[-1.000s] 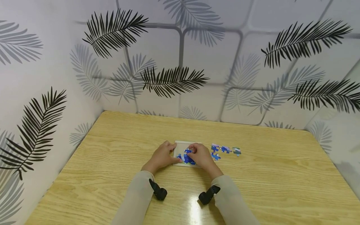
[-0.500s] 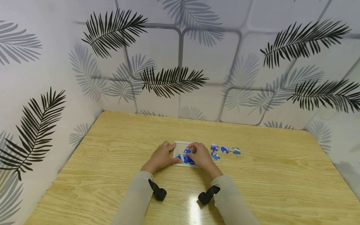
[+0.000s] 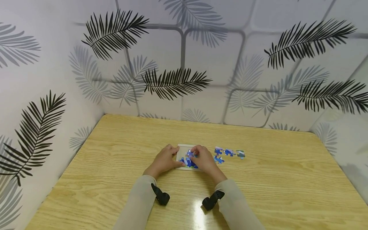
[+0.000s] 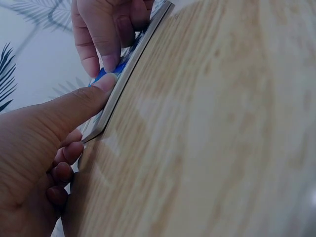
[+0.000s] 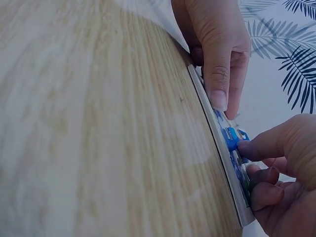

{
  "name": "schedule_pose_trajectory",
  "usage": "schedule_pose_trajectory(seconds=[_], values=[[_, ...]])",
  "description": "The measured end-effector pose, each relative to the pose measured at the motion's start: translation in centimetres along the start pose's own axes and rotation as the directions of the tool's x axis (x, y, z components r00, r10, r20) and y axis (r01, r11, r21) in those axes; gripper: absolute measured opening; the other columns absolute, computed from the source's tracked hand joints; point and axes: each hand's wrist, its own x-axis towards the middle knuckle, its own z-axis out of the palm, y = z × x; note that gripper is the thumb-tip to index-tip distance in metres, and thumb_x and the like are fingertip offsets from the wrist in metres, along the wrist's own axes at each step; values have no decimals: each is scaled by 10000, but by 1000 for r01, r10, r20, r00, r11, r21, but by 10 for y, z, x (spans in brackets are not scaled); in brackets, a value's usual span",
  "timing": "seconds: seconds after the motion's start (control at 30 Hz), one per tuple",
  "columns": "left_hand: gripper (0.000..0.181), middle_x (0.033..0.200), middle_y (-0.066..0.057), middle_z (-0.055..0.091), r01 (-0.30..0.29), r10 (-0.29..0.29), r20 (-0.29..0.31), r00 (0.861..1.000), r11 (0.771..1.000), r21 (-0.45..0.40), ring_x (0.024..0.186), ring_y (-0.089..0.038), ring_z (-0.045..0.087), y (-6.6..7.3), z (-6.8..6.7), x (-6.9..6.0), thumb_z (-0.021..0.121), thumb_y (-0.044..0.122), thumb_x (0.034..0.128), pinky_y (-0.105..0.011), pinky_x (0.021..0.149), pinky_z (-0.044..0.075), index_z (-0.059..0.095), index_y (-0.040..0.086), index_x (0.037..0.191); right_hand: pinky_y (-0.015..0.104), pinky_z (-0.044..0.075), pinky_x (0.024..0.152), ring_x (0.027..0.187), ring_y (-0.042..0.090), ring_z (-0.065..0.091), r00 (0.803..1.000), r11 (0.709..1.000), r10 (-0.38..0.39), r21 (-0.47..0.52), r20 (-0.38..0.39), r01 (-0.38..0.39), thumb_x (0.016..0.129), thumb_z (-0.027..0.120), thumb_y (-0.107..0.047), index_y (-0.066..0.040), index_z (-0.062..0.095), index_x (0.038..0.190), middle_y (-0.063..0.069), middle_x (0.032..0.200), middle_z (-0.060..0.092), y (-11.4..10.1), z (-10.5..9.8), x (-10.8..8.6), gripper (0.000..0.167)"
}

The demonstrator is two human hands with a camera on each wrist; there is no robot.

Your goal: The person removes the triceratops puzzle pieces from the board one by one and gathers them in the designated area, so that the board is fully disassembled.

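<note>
In the head view a shallow white puzzle tray (image 3: 184, 145) lies on the table, blue puzzle pieces (image 3: 188, 163) along its near side. My left hand (image 3: 164, 160) grips the tray's left side, its thumb over the near left corner and the other fingers at the outer edge. Between thumb and forefinger my right hand (image 3: 205, 160) pinches a blue jigsaw puzzle piece (image 3: 189, 153) above the tray's middle. In the right wrist view this piece (image 5: 232, 138) sits tilted against the other pieces. The right hand hides the tray's right part.
Right of the tray lie several loose puzzle pieces (image 3: 229, 152), one with a green edge (image 3: 240, 154) farthest right. The wooden table (image 3: 273, 179) reaches back to a wall (image 3: 212, 105) with a leaf pattern. A black wrist camera (image 3: 163, 198) is strapped to each sleeve.
The pinched puzzle piece has tilted and now looks paler, catching the light. The left hand keeps its grip on the tray. The whole head view has shifted slightly.
</note>
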Motion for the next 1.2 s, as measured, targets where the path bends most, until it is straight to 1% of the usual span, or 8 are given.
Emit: schedule_pose_trajectory(seconds=[0.1, 0.23, 0.33, 0.53, 0.63, 0.87, 1.03, 1.2], values=[[817, 890, -3, 406, 4, -4, 2, 1000, 1000, -5, 759, -153, 367, 1, 0, 0, 786, 389, 754, -300, 692, 314, 435, 52, 1410, 354, 426, 746, 809, 205, 486, 1000, 1000, 13, 26, -8, -13, 863, 670, -45, -58, 589, 1005, 64, 900, 533, 0, 0, -1, 164], [812, 900, -3, 408, 9, -9, 6, 1000, 1000, -14, 775, -157, 372, 2, 0, -1, 792, 379, 751, -308, 704, 318, 441, 56, 1408, 316, 435, 710, 788, 189, 504, 999, 994, 33, 103, -32, -29, 874, 653, -33, -68, 584, 982, 47, 877, 549, 0, -1, -3, 133], [813, 900, -7, 408, 8, -8, 7, 1000, 1000, -16, 777, -160, 370, 1, 1, -1, 794, 377, 749, -310, 702, 315, 442, 55, 1407, 295, 446, 695, 774, 178, 520, 997, 988, 25, 152, -68, -14, 883, 644, -32, -68, 601, 956, 44, 861, 566, 1, -1, -5, 92], [820, 892, -6, 412, 0, 0, 5, 1000, 1000, -23, 771, -158, 377, 1, 2, -1, 791, 390, 748, -305, 699, 325, 441, 48, 1406, 282, 441, 686, 765, 168, 519, 989, 980, 18, 201, -147, 13, 876, 656, -43, -52, 639, 930, 46, 841, 581, 6, -9, -10, 58], [820, 902, -4, 419, 4, -4, 8, 1000, 1000, -27, 782, -163, 383, 2, 2, -2, 788, 389, 750, -312, 710, 333, 437, 52, 1410, 291, 448, 707, 784, 180, 528, 985, 978, 29, 208, -173, 8, 877, 657, -46, -34, 639, 942, 61, 853, 587, 14, -18, -14, 69], [828, 930, 0, 428, 17, -17, 14, 1000, 1000, -16, 809, -167, 382, 0, 2, 0, 783, 385, 754, -321, 733, 333, 414, 74, 1427, 255, 448, 706, 845, 196, 531, 979, 972, 95, 230, -183, -51, 902, 630, -60, 3, 618, 1002, 96, 920, 586, 40, -50, -25, 119], [827, 941, 0, 433, 24, -24, 16, 1000, 1000, -17, 817, -169, 385, 2, 1, -1, 785, 379, 755, -321, 745, 334, 413, 75, 1428, 277, 452, 735, 886, 219, 540, 971, 978, 130, 187, -203, -92, 914, 621, -100, -4, 622, 1025, 104, 948, 591, 58, -72, -34, 148], [828, 959, -1, 444, 23, -23, 12, 1000, 1000, -11, 827, -168, 389, 3, -1, -1, 784, 383, 753, -318, 756, 341, 416, 69, 1426, 263, 453, 714, 900, 236, 548, 963, 981, 152, 152, -221, -120, 916, 623, -115, 8, 621, 1027, 118, 953, 598, 75, -87, -43, 165]])
